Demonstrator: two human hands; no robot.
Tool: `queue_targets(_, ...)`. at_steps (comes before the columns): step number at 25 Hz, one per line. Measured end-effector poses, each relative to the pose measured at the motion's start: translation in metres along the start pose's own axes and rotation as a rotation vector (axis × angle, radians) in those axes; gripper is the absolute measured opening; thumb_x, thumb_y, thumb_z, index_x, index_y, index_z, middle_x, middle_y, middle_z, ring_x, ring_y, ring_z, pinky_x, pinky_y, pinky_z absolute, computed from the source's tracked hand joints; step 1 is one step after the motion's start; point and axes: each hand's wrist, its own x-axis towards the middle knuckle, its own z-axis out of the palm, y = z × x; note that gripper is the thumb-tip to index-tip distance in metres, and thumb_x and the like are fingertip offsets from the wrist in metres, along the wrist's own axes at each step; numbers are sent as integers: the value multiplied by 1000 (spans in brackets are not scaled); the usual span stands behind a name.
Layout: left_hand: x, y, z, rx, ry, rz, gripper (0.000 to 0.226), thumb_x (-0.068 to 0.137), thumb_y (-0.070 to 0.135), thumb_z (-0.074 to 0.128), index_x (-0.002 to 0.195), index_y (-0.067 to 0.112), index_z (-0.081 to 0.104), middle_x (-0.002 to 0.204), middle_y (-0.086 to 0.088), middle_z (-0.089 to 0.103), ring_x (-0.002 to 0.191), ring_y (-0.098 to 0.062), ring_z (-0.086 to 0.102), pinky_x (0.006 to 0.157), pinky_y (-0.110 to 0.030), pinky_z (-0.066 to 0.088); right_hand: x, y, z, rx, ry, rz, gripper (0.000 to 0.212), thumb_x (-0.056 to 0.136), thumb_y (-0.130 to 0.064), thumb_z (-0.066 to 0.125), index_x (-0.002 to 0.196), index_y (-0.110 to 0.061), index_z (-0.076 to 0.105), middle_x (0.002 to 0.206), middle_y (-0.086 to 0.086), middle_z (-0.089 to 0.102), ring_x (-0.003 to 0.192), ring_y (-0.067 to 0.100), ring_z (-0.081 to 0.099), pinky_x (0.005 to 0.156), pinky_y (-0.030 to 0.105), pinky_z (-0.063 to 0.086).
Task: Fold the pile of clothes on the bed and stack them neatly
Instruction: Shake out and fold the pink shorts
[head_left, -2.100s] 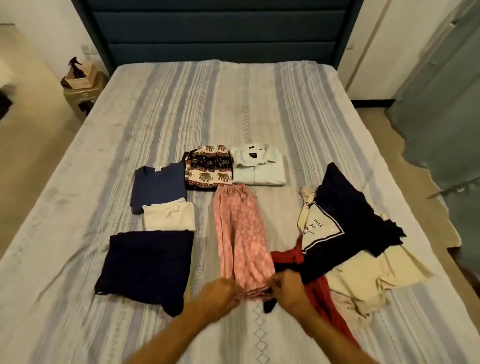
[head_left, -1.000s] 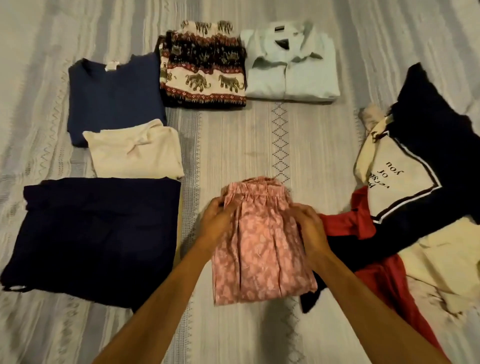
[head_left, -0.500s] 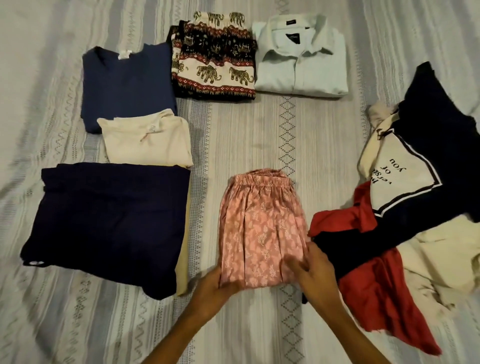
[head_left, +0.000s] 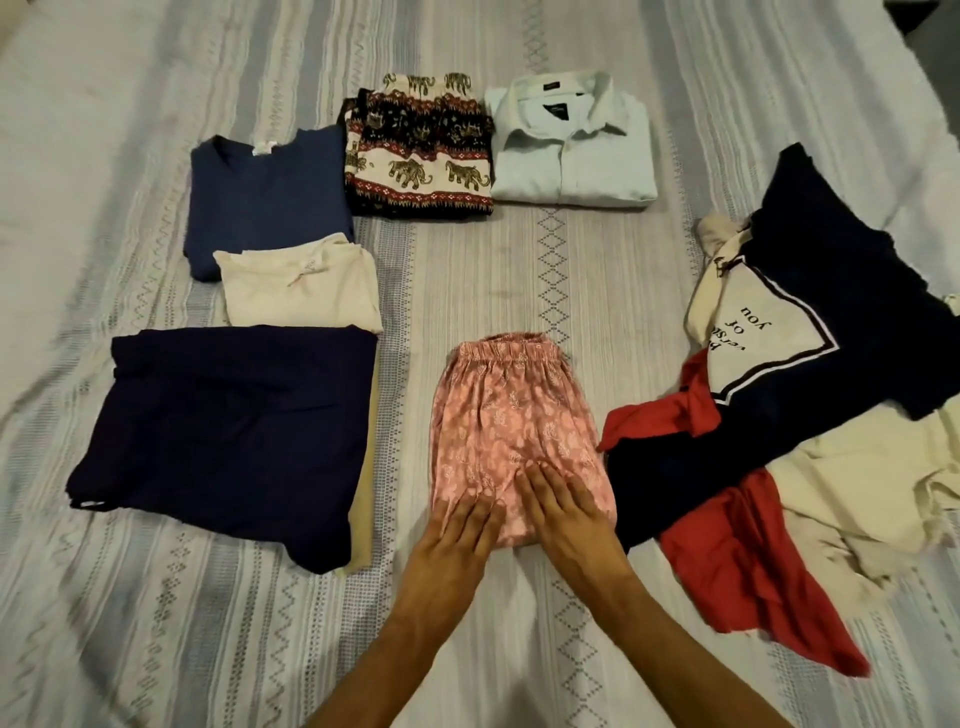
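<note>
Sprawling across the striped bed (head_left: 545, 270), the folded navy, cream, elephant-print and pale-shirt pieces lie left and far, the unfolded pile (head_left: 831, 395) right, and the pink patterned pants (head_left: 511, 426) sit folded at centre near the person. Soft, light and limp, they should be lifted from under both side edges. Half a second ago the hands took the bottom corners; now the left hand (head_left: 460, 535) and right hand (head_left: 563, 512) press flat with straight fingers, each grip released.

pink floral trousers (head_left: 514, 415), grey striped bedspread (head_left: 571, 270)
</note>
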Motion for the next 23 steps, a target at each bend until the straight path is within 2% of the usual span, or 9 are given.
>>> queue_targets(3,25,-7,-40,-62,-116,-35,33,91,15,59,123,16,70,114,-8,75,102,-29,73,88,-39,58,5,8,-33,44,-60,-36,60,62,-17,85,121,-8,75,119,13,75,111,28,73,95,39,58)
queue_targets(5,33,-12,-83,-272,-179,-76,19,100,22,52,115,19,64,104,-3,72,88,-26,68,75,-35,53,-6,18,-76,237,-116,-64,35,75,-18,77,110,-15,74,109,7,75,100,26,72,87,38,59)
queue_targets(7,33,-19,-142,-540,-201,-50,11,100,25,54,100,20,64,86,3,68,74,-17,63,66,-35,51,-26,34,-134,507,-163,-90,9,81,-19,60,87,-19,68,85,-1,70,77,21,68,66,38,56)
queue_targets(9,31,-28,-213,-706,-155,9,11,99,25,62,88,26,66,72,8,65,64,-12,62,60,-31,51,-39,54,-202,749,-150,-59,15,87,-14,65,75,-24,63,68,-4,67,61,18,67,54,33,52)
queue_targets(12,46,-48,-293,-821,-168,12,8,97,34,66,94,30,72,83,5,73,74,-14,70,68,-28,54,-36,83,-288,1026,-167,-63,15,91,-6,72,95,-20,75,89,3,77,80,20,75,70,30,60)
queue_targets(15,85,-82,-303,-810,-175,-50,6,98,27,69,98,27,75,90,2,76,83,-22,73,74,-34,57,3,103,-307,1140,-214,-13,12,91,-7,72,102,-12,75,97,5,78,87,16,74,76,28,58)
queue_targets(17,116,-102,-274,-780,-169,-111,7,99,23,69,101,24,75,89,1,76,80,-25,74,73,-35,60,43,107,-279,1066,-181,64,11,88,-9,74,97,-15,76,91,0,77,82,11,71,73,28,55)
queue_targets(20,155,-131,-217,-665,-119,-149,16,100,23,69,113,20,77,97,5,77,83,-12,73,83,-41,60,99,115,-209,834,-59,178,9,88,-17,75,95,-20,77,90,-3,75,87,17,69,71,22,49)
queue_targets(23,170,-154,-174,-523,-47,-38,21,101,16,65,118,15,78,107,0,79,95,-12,72,88,-23,55,129,107,-159,697,132,168,13,86,-10,74,97,-15,79,89,2,76,85,22,70,65,10,41)
